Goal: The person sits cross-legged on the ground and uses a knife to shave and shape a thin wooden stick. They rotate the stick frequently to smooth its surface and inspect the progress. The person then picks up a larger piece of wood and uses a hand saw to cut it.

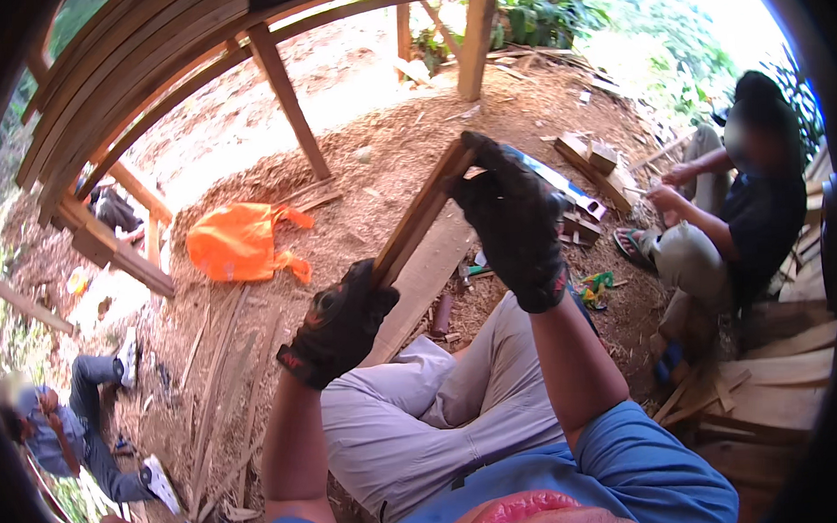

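Note:
A short wooden strip [420, 213] is held up at a slant in front of my chest, between my two hands. My left hand [340, 324], in a black glove, is closed round its lower end. The black-gloved right hand [517, 223] grips the upper end, fingers curled over the tip. Below the strip, a wide plank [430, 281] lies on the ground by my crossed legs. A tool with a green handle [477, 270] rests beside the plank. Further right lies a long flat blue-and-white tool [552, 181], perhaps a handsaw, partly behind my right hand.
An orange cloth item [232, 242] lies on ground strewn with shavings. A wooden frame [288, 100] stands at the far left. One person [771, 185] sits at right, another [56, 435] at left. Wood blocks [599, 163] and stacked boards [782, 369] lie on the right.

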{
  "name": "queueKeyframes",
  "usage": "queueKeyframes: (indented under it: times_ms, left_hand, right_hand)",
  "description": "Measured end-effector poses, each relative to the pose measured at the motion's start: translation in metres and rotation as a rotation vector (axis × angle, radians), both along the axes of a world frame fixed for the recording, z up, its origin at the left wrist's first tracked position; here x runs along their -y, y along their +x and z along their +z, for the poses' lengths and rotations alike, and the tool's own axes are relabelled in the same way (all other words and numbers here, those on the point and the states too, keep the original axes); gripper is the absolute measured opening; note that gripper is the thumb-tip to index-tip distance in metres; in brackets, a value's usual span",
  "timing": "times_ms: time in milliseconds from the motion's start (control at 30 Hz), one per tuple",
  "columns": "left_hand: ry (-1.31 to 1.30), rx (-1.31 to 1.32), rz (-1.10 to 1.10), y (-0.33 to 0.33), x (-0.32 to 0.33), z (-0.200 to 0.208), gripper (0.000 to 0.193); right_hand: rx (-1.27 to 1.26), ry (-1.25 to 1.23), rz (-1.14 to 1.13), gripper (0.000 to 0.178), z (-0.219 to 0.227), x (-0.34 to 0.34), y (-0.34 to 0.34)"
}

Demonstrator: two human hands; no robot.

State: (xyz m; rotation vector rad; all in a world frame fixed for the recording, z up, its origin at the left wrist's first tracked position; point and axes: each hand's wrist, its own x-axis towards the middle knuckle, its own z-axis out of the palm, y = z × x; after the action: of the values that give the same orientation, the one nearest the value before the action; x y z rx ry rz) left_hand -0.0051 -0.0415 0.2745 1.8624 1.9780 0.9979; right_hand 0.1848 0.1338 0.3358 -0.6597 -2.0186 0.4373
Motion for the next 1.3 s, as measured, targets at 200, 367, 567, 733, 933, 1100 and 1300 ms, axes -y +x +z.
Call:
queueKeyframes:
  times_ms: [200, 367, 567, 733, 933, 1100, 1300]
  left_hand:
    - [-0.244, 0.287, 0.058, 0.018, 0.009, 0.003, 0.026]
    - [-0.257, 0.439, 0.018, 0.009, 0.008, -0.021, 0.022]
    - [-0.426, 0.638, 0.003, 0.013, -0.011, -0.01, 0.029]
    - [-0.495, 0.79, 0.008, 0.014, -0.015, -0.018, 0.038]
    - [-0.529, 0.777, -0.003, 0.02, -0.024, -0.038, 0.043]
    - [-0.539, 0.847, -0.034, 0.014, -0.028, -0.054, 0.042]
    - [-0.635, 0.801, -0.058, -0.016, -0.072, -0.073, 0.045]
  right_hand:
    - [-0.04, -0.319, 0.105, 0.043, -0.016, -0.001, 0.008]
    - [-0.062, -0.25, 0.123, 0.03, -0.032, -0.011, -0.004]
    - [0.042, -0.195, 0.023, 0.027, -0.056, -0.021, -0.013]
    - [0.119, -0.317, 0.072, 0.043, -0.061, -0.03, -0.012]
    - [-0.202, -0.827, 0.164, 0.05, -0.094, -0.039, -0.013]
    - [-0.179, -0.781, 0.095, 0.048, -0.119, -0.048, -0.024]
    - [-0.403, -1.04, 0.085, 0.038, -0.145, -0.08, -0.042]
